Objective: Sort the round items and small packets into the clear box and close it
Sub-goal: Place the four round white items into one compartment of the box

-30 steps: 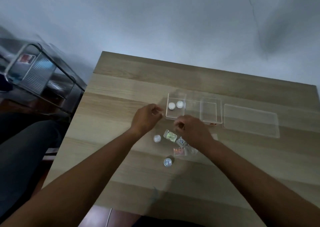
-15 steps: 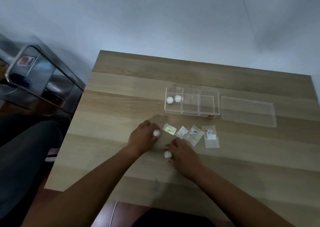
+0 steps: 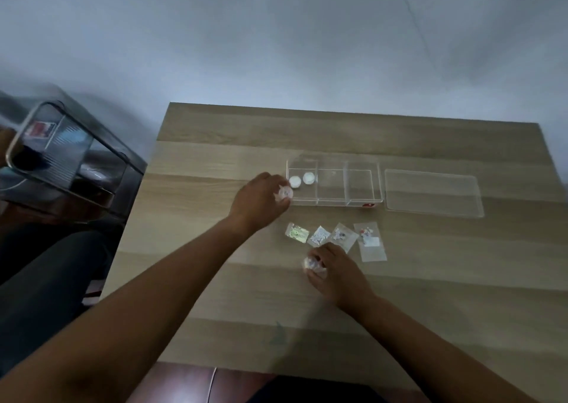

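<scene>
A clear box (image 3: 362, 201) with three compartments lies open on the wooden table (image 3: 215, 157). Two white round items (image 3: 301, 180) rest in its left compartment. My left hand (image 3: 261, 201) holds a third round item (image 3: 285, 192) right at the box's left front corner. My right hand (image 3: 336, 272) is shut on another round item (image 3: 311, 263) nearer to me. Several small clear packets lie in a row between the hands and the box: one greenish (image 3: 297, 233), two with white bits (image 3: 319, 235), and a larger one (image 3: 370, 244) at the right.
The box's clear lid (image 3: 433, 198) lies flat just right of the box. A dark metal-framed cart (image 3: 61, 157) stands off the table's left edge. A wall runs behind the table's far edge.
Both hands dropped from the box to the two loose round items and closed on them. The left hand has since carried its item up to the box; the right hand has lifted its item slightly.
</scene>
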The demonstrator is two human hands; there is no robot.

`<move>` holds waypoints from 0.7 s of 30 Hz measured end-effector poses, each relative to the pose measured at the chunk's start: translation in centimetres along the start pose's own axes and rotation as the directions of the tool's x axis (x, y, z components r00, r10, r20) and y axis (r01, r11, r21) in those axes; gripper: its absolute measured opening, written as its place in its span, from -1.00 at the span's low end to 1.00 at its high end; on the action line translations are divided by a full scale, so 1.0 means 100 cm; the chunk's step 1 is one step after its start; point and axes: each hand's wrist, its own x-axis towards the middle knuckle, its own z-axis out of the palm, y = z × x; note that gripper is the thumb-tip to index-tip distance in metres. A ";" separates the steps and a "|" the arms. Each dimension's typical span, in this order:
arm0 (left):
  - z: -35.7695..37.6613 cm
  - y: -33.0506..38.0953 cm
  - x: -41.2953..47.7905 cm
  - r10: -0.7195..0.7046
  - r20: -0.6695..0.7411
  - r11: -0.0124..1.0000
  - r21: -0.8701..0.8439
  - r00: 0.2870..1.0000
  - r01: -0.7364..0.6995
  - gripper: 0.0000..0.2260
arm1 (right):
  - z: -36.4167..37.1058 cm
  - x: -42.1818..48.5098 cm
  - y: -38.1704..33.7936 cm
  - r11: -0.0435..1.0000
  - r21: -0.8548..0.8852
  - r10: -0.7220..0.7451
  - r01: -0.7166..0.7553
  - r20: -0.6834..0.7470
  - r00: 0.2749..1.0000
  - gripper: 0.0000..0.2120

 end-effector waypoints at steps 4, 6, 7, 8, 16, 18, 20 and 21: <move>-0.004 0.013 0.040 0.028 0.149 0.983 0.175 0.988 -0.054 -0.71 | -0.007 -0.003 0.005 0.999 0.018 0.035 -0.034 -0.053 0.998 -0.74; -0.001 0.020 0.058 0.043 0.224 0.956 0.275 0.974 -0.106 -0.72 | -0.011 -0.006 0.009 0.998 0.015 0.058 -0.057 -0.072 0.996 -0.72; 0.001 0.024 0.065 0.048 0.253 0.936 0.327 0.966 -0.132 -0.72 | -0.012 -0.007 0.010 0.998 0.015 0.069 -0.068 -0.082 0.994 -0.71; 0.003 0.027 0.071 0.050 0.280 0.910 0.382 0.959 -0.159 -0.73 | -0.013 -0.008 0.011 0.997 0.016 0.078 -0.077 -0.093 0.993 -0.71; 0.015 0.035 0.081 0.150 0.463 0.703 0.571 0.873 -0.424 -0.81 | -0.026 -0.008 0.020 0.985 0.070 0.167 -0.155 -0.216 0.962 -0.79; 0.016 0.033 0.082 0.153 0.479 0.681 0.583 0.864 -0.444 -0.82 | -0.028 -0.006 0.021 0.987 0.055 0.160 -0.151 -0.236 0.958 -0.80; 0.015 0.031 0.083 0.145 0.478 0.666 0.600 0.866 -0.443 -0.80 | -0.031 -0.002 0.022 0.988 0.055 0.155 -0.146 -0.249 0.956 -0.80; 0.014 0.031 0.083 0.142 0.472 0.666 0.604 0.870 -0.437 -0.79 | -0.032 0.001 0.023 0.988 0.056 0.152 -0.143 -0.252 0.956 -0.80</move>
